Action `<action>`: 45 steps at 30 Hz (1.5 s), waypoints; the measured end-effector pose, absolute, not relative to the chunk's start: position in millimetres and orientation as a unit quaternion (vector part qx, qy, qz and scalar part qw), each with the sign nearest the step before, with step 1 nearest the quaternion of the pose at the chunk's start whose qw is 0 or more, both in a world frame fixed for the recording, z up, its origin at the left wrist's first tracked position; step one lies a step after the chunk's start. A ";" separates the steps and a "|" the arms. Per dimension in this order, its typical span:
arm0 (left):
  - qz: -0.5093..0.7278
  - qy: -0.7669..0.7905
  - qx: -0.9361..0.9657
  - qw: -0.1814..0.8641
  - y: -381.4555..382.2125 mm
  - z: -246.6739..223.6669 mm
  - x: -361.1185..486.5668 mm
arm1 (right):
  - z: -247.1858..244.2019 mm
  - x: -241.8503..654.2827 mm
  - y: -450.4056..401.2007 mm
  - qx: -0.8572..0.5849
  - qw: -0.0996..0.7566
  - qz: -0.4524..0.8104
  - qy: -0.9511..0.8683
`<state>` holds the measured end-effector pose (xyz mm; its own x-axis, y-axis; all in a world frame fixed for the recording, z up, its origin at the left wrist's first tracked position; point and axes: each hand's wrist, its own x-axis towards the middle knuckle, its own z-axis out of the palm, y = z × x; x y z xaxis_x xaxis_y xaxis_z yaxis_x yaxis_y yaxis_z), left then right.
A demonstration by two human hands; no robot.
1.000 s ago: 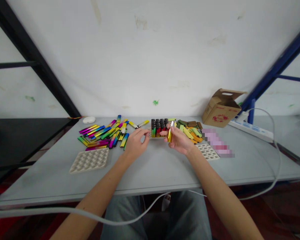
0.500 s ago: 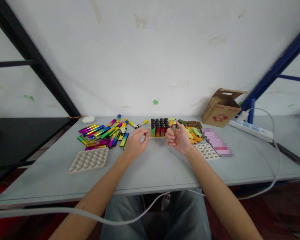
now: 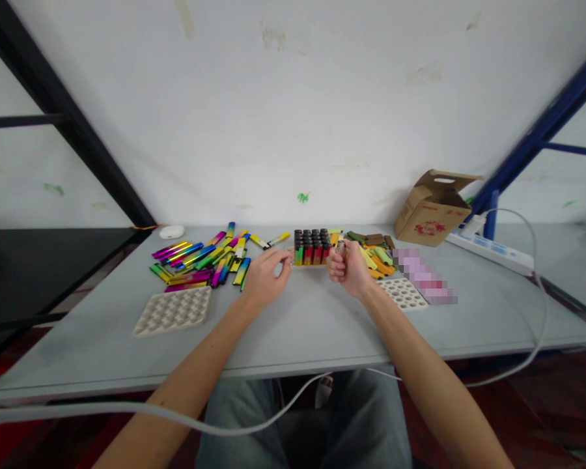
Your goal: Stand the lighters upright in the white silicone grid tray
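My right hand (image 3: 348,268) is wrapped round a lighter (image 3: 341,247), its metal top showing above the fingers and the thumb bent over it. Most of its body is hidden in the fist. My left hand (image 3: 267,273) has thumb and fingertips pinched together at the left side of a block of lighters (image 3: 312,247); what the pinch holds, if anything, is too small to tell. These lighters stand upright in rows, with black tops and red, green and yellow bodies. The pale edge of a tray (image 3: 307,266) shows beneath them.
Several shiny multicoloured lighters (image 3: 200,259) lie loose at left, behind a white hole tray (image 3: 173,311). Yellow, orange and green ones (image 3: 378,259) lie at right, near another hole tray (image 3: 404,294). A cardboard box (image 3: 430,212), power strip (image 3: 493,253) and white cable (image 3: 544,306) are further right.
My right thumb has bent from raised to down over the lighter's top, and the fist is tighter. My left hand has stayed nearly still.
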<state>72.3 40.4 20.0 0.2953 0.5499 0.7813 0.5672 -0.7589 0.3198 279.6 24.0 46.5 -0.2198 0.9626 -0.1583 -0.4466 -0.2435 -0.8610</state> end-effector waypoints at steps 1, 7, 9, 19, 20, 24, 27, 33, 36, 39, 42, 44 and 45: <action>-0.481 -0.348 -0.805 0.008 40.4 19.9 72.2 | 46.3 279.0 23.9 -0.372 0.504 0.694 -0.355; -0.481 -0.350 -0.804 0.006 41.7 18.1 71.4 | 45.9 277.0 24.5 -0.379 0.499 0.688 -0.366; -0.481 -0.350 -0.804 0.006 41.9 18.1 71.6 | 45.8 276.8 24.7 -0.382 0.494 0.686 -0.373; -0.476 -0.348 -0.807 0.009 41.2 19.9 71.6 | 41.0 271.0 26.7 -0.434 0.482 0.643 -0.408; -0.476 -0.351 -0.806 0.009 41.3 19.7 71.6 | 40.0 270.6 27.3 -0.438 0.484 0.637 -0.411; -0.475 -0.357 -0.804 0.008 41.8 18.9 71.7 | 34.8 270.5 30.0 -0.431 0.503 0.615 -0.428; -0.476 -0.357 -0.804 0.010 41.8 18.7 71.8 | 31.2 270.9 31.6 -0.412 0.529 0.597 -0.440; -0.479 -0.353 -0.804 0.008 41.3 19.0 72.0 | 34.1 269.9 30.6 -0.404 0.533 0.607 -0.429; -0.479 -0.350 -0.805 0.008 41.1 19.2 72.2 | 39.6 270.2 27.9 -0.407 0.502 0.646 -0.407; -0.477 -0.350 -0.806 0.006 40.8 19.4 72.4 | 43.3 272.0 25.6 -0.392 0.467 0.693 -0.384; -0.472 -0.353 -0.808 0.003 40.2 19.5 72.3 | 44.1 274.5 25.2 -0.375 0.450 0.727 -0.359; -0.469 -0.353 -0.810 0.002 40.0 19.4 72.2 | 43.6 276.1 25.6 -0.365 0.448 0.739 -0.348; -0.469 -0.352 -0.810 0.002 40.1 19.2 72.1 | 43.3 276.7 25.8 -0.360 0.450 0.741 -0.345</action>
<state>72.1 40.1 19.2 0.3121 0.5686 0.7611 0.5722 -0.7520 0.3272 276.7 25.8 43.3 -0.3369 0.9146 -0.2235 -0.4184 -0.3581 -0.8347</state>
